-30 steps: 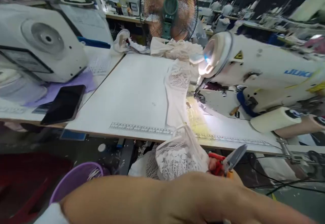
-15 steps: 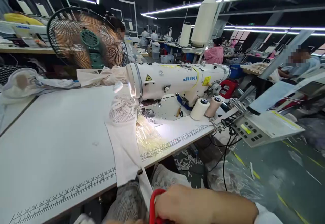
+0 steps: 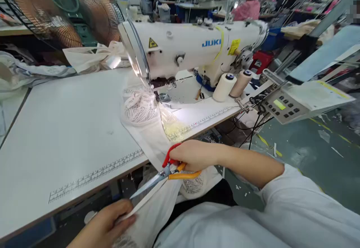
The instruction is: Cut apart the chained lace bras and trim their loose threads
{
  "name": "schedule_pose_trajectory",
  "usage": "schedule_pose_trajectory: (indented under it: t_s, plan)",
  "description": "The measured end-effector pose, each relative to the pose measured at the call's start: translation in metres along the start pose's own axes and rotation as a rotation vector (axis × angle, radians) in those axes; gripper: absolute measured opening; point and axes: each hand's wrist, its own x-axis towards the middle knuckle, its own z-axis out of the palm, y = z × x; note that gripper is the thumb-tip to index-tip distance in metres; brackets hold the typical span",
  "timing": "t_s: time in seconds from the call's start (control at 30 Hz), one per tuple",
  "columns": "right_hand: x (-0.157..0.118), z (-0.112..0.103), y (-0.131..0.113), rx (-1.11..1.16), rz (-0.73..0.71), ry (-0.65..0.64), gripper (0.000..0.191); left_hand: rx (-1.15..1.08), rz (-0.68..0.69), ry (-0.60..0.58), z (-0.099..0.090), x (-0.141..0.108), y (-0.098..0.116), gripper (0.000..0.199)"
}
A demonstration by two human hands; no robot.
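My right hand (image 3: 194,154) is wrapped round scissors (image 3: 166,172) with red and orange handles, just off the table's front edge. Their blades point down and left along the edge of a white fabric piece (image 3: 160,199). At the lower left, my left hand (image 3: 112,220) pinches that fabric's edge near the blade tips. The fabric runs up over the table edge to a lace part (image 3: 141,107) beneath the head of the white sewing machine (image 3: 180,45). More of the cloth hangs over my lap.
The white table (image 3: 70,128) has a printed ruler along its front edge. Two thread cones (image 3: 224,87) stand right of the machine, beside a control panel (image 3: 284,103). A fan (image 3: 78,23) is behind left; a person in pink (image 3: 247,8) sits farther back.
The view has tilted down and come closer. My right hand with the scissors now shows fully at the fabric's edge, and my left hand has come into clear view, pinching the fabric.
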Motion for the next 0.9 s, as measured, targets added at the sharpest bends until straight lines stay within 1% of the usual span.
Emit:
schedule_pose_trajectory:
  t_s: [0.07, 0.1, 0.13, 0.17, 0.2, 0.23, 0.27, 0.3, 0.33, 0.4, 0.43, 0.5, 0.6, 0.73, 0.8, 0.9]
  plan:
    - [-0.005, 0.001, 0.004, 0.082, 0.006, -0.02, 0.014, 0.052, -0.023, -0.04, -0.001, 0.011, 0.01, 0.026]
    - [-0.007, 0.001, 0.005, 0.119, 0.002, -0.031, 0.013, 0.076, -0.01, -0.009, 0.001, 0.017, 0.016, 0.018]
    - [-0.009, 0.001, 0.005, 0.146, -0.003, -0.04, 0.012, 0.084, 0.041, 0.039, 0.005, 0.022, 0.023, 0.015]
    - [-0.01, 0.0, 0.005, 0.162, -0.011, -0.048, 0.012, 0.088, 0.106, 0.113, 0.009, 0.028, 0.03, 0.02]
    - [-0.011, 0.0, 0.004, 0.169, -0.019, -0.051, 0.013, 0.09, 0.194, 0.208, 0.013, 0.033, 0.037, 0.025]
    - [-0.012, -0.001, 0.003, 0.169, -0.027, -0.056, 0.015, 0.092, 0.286, 0.306, 0.017, 0.037, 0.045, 0.026]
    - [-0.012, -0.002, 0.002, 0.164, -0.034, -0.06, 0.016, 0.099, 0.362, 0.389, 0.02, 0.042, 0.053, 0.022]
    - [-0.012, -0.003, 0.001, 0.162, -0.041, -0.061, 0.018, 0.103, 0.418, 0.446, 0.022, 0.047, 0.06, 0.017]
    - [-0.012, -0.004, 0.001, 0.167, -0.055, -0.067, 0.019, 0.102, 0.449, 0.462, 0.024, 0.051, 0.067, 0.013]
    - [-0.011, -0.006, 0.003, 0.176, -0.086, -0.084, 0.018, 0.064, 0.462, 0.409, 0.025, 0.058, 0.079, 0.007]
    - [-0.011, -0.007, 0.004, 0.176, -0.097, -0.095, 0.018, 0.031, 0.45, 0.375, 0.025, 0.061, 0.082, 0.007]
    - [-0.01, -0.009, 0.008, 0.154, -0.102, -0.112, 0.018, -0.065, 0.413, 0.351, 0.023, 0.063, 0.086, 0.01]
    - [-0.009, -0.013, 0.013, 0.129, -0.107, -0.1, 0.021, -0.301, 0.298, 0.327, 0.019, 0.059, 0.085, 0.013]
    - [-0.006, -0.015, 0.018, 0.166, -0.127, -0.069, 0.021, -0.625, 0.12, 0.185, 0.012, 0.054, 0.083, 0.017]
    - [-0.004, -0.014, 0.018, 0.196, -0.134, -0.068, 0.02, -0.727, 0.032, 0.135, 0.009, 0.053, 0.084, 0.02]
    - [-0.002, -0.012, 0.018, 0.227, -0.163, -0.042, 0.019, -0.83, -0.04, 0.093, 0.01, 0.055, 0.083, 0.022]
